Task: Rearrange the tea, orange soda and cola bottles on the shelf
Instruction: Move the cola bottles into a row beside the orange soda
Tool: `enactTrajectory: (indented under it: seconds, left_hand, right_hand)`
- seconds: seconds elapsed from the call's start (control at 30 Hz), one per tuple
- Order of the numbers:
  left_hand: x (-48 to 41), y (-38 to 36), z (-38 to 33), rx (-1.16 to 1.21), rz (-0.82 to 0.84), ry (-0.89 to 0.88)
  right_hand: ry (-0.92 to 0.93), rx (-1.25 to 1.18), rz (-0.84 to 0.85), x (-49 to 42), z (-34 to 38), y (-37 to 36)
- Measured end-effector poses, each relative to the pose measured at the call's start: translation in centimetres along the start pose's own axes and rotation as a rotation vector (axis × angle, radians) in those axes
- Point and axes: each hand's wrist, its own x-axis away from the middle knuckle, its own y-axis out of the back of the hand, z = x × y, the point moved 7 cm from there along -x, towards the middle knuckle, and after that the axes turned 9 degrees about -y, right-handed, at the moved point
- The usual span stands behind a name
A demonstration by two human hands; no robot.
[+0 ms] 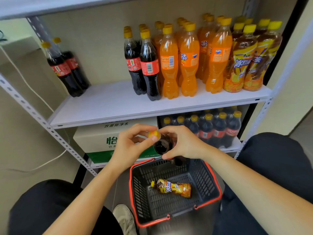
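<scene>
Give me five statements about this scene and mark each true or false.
1. The left hand and right hand hold a cola bottle above the basket. True.
2. The basket holds two tea bottles. False: one tea bottle lies in it.
3. The tea on the middle shelf stands at its right end. True.
4. The orange soda stands left of all the cola. False: the orange soda stands between the cola and the tea.
5. A carton sits beneath the middle shelf. True.
</scene>
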Motion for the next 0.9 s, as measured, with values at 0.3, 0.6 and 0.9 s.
enactTrajectory:
  seconds: [0.3, 0.6, 0.9]
  left_hand:
    - [0.4, 0.4, -2.4, -0.318, 0.014, -0.366]
    - [0.4, 2.0, -1.5, -0.073, -0.250, -0.243]
    - [0.0, 0.7, 0.5, 0.033, -0.103, -0.052]
  right_hand:
    - [0.021, 0.007, -0.002, 0.0, 0.7, -0.7]
    - [0.044, -0.172, 0.020, 0.0, 1.4, -1.0]
    - [0.074, -0.421, -0.026, 0.2, 2.1, 0.4]
